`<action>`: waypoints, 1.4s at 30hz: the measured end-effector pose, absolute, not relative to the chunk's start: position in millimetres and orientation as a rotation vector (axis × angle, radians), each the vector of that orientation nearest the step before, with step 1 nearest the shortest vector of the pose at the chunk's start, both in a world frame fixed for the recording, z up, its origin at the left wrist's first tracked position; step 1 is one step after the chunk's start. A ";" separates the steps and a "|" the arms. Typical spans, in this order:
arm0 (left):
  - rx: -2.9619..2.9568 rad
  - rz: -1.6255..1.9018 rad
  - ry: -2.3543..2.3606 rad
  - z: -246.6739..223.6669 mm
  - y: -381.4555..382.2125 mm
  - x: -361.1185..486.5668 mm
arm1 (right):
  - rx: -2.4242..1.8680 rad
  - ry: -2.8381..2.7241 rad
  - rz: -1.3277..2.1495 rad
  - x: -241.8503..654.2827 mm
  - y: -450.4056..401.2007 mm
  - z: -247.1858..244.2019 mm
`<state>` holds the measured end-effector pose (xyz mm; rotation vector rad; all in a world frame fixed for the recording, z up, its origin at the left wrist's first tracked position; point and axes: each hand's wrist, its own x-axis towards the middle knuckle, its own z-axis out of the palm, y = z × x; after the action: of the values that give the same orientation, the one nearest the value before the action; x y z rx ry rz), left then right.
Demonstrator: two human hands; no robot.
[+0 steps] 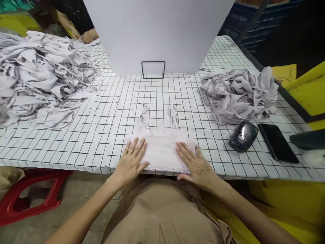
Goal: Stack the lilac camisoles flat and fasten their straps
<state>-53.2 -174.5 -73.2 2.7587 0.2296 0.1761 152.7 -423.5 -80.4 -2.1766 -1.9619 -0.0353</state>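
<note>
A pale camisole top with two thin straps lies flat at the table's near edge, its straps stretching away from me. My left hand presses flat on its left side, fingers spread, a ring on one finger. On the right side of the top rests my right hand, also flat with fingers extended. Neither hand grips the fabric. Parts of the garment's side edges are hidden beneath my palms.
On the grid-patterned tablecloth, a big heap of pale garments lies left and a smaller pile right. Near it are a shiny black object and a phone. A white board stands behind. Another person's hands work at far left.
</note>
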 end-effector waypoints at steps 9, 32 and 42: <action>2.277 0.569 0.542 -58.1 -110.3 -18.7 | -1.978 -1.783 -0.126 231.8 -293.2 -38.5; 0.716 0.007 0.532 -34.4 -95.8 2.3 | -1.362 -1.673 0.015 192.7 -197.4 1.3; 0.502 -0.016 0.595 -49.0 -169.6 -8.5 | -1.374 -1.944 -0.298 143.8 -302.9 -46.8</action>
<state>-8.5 -169.6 -49.0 0.5019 0.5948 -0.0161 143.8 -302.9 -46.8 -1.3738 -1.9436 -0.2981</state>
